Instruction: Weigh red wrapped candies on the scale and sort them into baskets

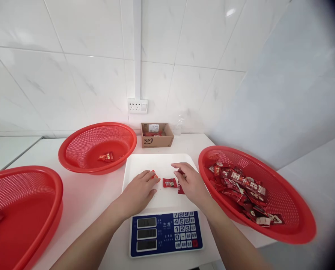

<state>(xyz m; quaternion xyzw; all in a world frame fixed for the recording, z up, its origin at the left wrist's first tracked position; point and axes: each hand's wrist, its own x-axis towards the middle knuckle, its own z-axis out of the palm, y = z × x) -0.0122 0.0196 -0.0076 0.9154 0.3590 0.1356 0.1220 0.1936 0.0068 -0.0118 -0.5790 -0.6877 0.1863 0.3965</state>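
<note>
Both my hands rest on the white pan (159, 163) of an electronic scale (166, 232). My left hand (141, 191) lies palm down with its fingers curled over a small red packet (154, 174) that peeks out at the fingertips. My right hand (190, 182) is palm down too, its fingers bent over other red packets (181, 188), one showing below the palm. A single red packet (169, 182) lies loose on the pan between the hands.
A red mesh basket (291, 202) at right holds several red packets. Another red basket (97, 144) behind the left hand holds a few packets (106, 157). A third red basket (23, 210) sits front left. A small cardboard box (157, 135) and a wall socket (137, 106) are at the back.
</note>
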